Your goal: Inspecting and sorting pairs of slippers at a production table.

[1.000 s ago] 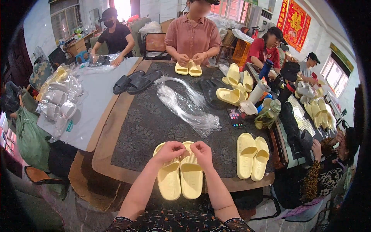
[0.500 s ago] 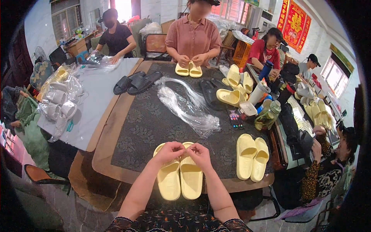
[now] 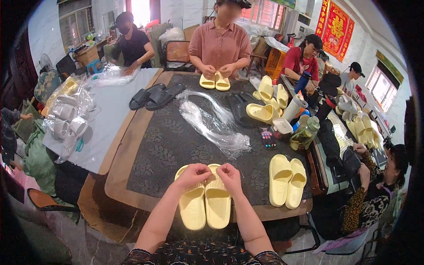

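Two yellow slippers lie side by side at the table's near edge, directly under the hands. The left hand is over the left slipper's strap and the right hand over the right one's, each with its fingertips drawn narrowly together; whether anything thin is pinched there, I cannot tell.

Well off to the left of the hands, clear plastic bags hold at least three pale slippers, with something yellow behind them; the bags cannot be counted. Ahead and to the right, one greenish see-through jar has darker contents in its lower part. Just beside it is one small tub with a pale lid, and beyond that one white tumbler; what those two hold is hidden.

Near the right hand, on its right, lies a second yellow pair. Straight ahead of both hands is one bundle of clear strands, and farther on, under a co-worker's hands, a third yellow pair. One phone lies ahead and to the right.
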